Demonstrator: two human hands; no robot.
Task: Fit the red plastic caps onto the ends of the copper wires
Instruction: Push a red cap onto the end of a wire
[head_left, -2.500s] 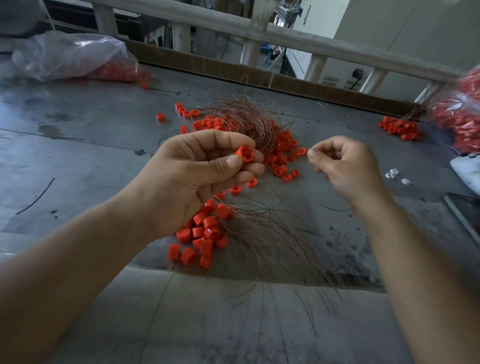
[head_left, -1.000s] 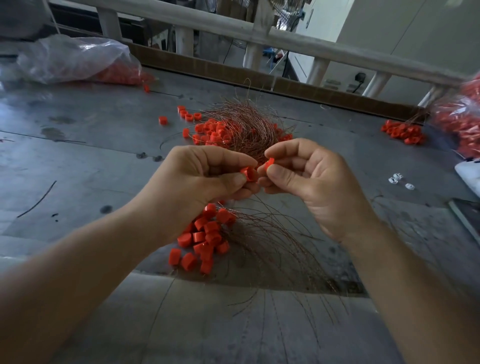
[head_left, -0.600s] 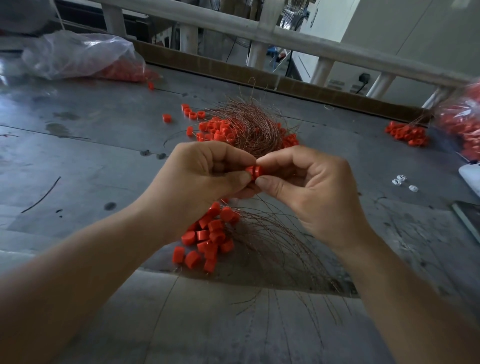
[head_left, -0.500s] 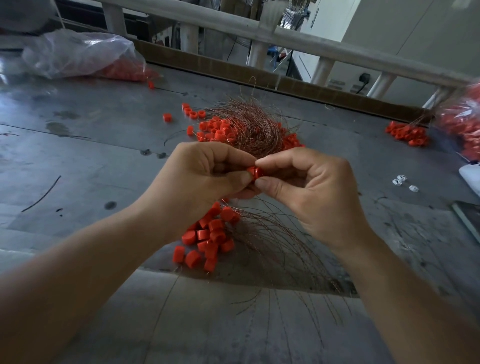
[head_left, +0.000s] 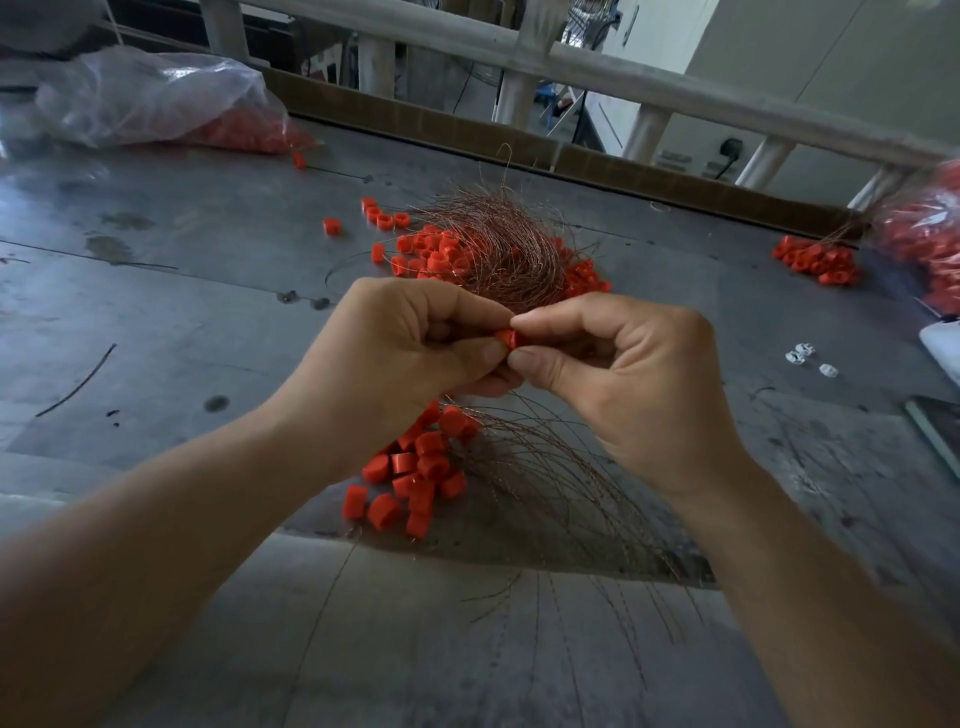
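We see that the right hand (head_left: 623, 379), which was well apart from the left a couple of seconds ago, has come across to meet the left hand (head_left: 410, 358) above the middle of the worktop (head_left: 156, 322). In the last half second they have barely shifted.

Both hands are raised off the grey metal surface with fingers curled, and their fingertips touch. Between them sits one red cap (head_left: 508, 338). The left thumb and forefinger pinch it from one side, and the right thumb and forefinger pinch it from the other. We cannot tell whether a wire end is inside the cap, because the fingers hide it.

Below the hands, towards the near edge, lies a heap of red caps (head_left: 415, 467). Just to its right, a fan of copper wires (head_left: 561, 499) spreads out towards that near edge.

Beyond the hands, towards the far edge, a tangle of copper wires (head_left: 498, 244) rests on and among loose caps (head_left: 431, 249), with a few caps scattered singly to its left.

At the far left corner lies a clear plastic bag (head_left: 156, 98) with red caps showing inside. At the right edge a second bag (head_left: 924, 234) of red pieces is partly in view, and a small heap of caps (head_left: 815, 260) sits beside it. Nearer along the right edge are a few tiny white pieces (head_left: 805, 358).

A pale railing (head_left: 623, 78) runs behind the far edge.
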